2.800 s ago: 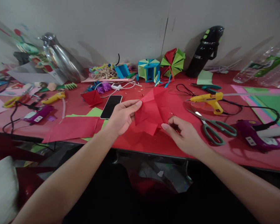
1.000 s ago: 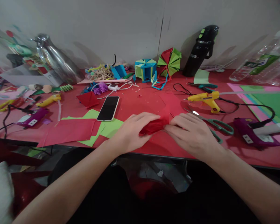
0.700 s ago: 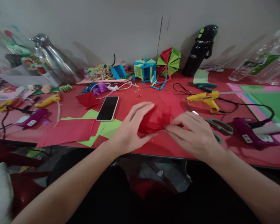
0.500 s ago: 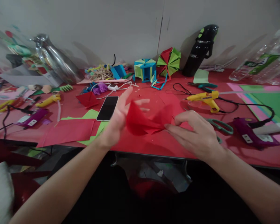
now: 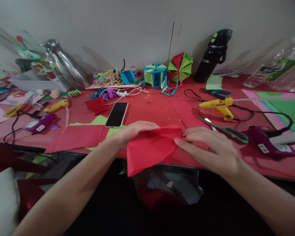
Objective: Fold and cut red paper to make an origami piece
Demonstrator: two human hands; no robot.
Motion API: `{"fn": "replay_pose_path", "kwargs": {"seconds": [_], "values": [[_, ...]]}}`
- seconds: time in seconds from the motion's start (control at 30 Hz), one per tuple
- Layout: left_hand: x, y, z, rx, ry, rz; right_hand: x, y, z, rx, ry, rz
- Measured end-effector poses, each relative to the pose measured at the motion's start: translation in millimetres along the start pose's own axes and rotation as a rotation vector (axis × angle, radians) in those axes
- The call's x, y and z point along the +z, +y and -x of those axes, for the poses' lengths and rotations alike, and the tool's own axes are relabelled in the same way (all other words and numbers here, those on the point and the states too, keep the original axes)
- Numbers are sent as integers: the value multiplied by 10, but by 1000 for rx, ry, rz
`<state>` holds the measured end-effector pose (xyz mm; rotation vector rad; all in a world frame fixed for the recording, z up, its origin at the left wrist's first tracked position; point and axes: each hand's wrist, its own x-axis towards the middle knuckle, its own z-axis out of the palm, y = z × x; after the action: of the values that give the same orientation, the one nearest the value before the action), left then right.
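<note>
A folded piece of red paper (image 5: 151, 152) is held between both hands over the front edge of the red table (image 5: 142, 114). My left hand (image 5: 135, 132) lies behind its left part, with the fingertips hidden by the paper. The right end of the paper is pinched between the thumb and fingers of my right hand (image 5: 207, 146). Left of the hands are a phone (image 5: 116, 114) and flat red sheets (image 5: 80, 137) over green paper (image 5: 102, 121). Green-handled scissors (image 5: 232, 132) lie just beyond my right hand.
A yellow glue gun (image 5: 218, 106) and a purple power box (image 5: 270, 142) stand at the right. Paper models (image 5: 155, 75), a black bottle (image 5: 212, 57) and a steel jug (image 5: 66, 65) line the wall. Another yellow glue gun (image 5: 56, 105) lies left, with cables about.
The red paper has turned so its broad face shows, and it hangs lower, nearer me. My left hand has gone from spread fingers to lying behind the paper. My right hand keeps its pinch.
</note>
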<state>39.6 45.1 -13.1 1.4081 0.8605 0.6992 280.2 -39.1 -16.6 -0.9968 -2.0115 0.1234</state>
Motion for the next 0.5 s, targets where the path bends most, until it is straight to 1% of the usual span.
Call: {"fn": "replay_pose_path", "kwargs": {"seconds": [0.03,0.1,0.17,0.23,0.27,0.33,0.4,0.43,0.5], "values": [[-25,19,0,-69,-99,42,-8,27,1,-45,-6,9],[-82,56,7,-230,-247,126,-22,95,14,-156,-25,41],[-124,76,21,-307,-283,152,-22,161,31,-244,-25,73],[-142,74,31,-316,-265,144,-3,204,36,-249,-20,69],[-143,67,32,-306,-242,145,13,214,29,-221,-18,50],[-132,46,24,-279,-171,150,52,222,-1,-99,-2,7],[-113,20,6,-219,-68,154,90,231,-43,104,32,-60],[-102,6,-5,-174,-18,156,105,240,-64,220,50,-125],[-81,-25,-25,-77,68,137,122,266,-96,431,44,-319]]}}
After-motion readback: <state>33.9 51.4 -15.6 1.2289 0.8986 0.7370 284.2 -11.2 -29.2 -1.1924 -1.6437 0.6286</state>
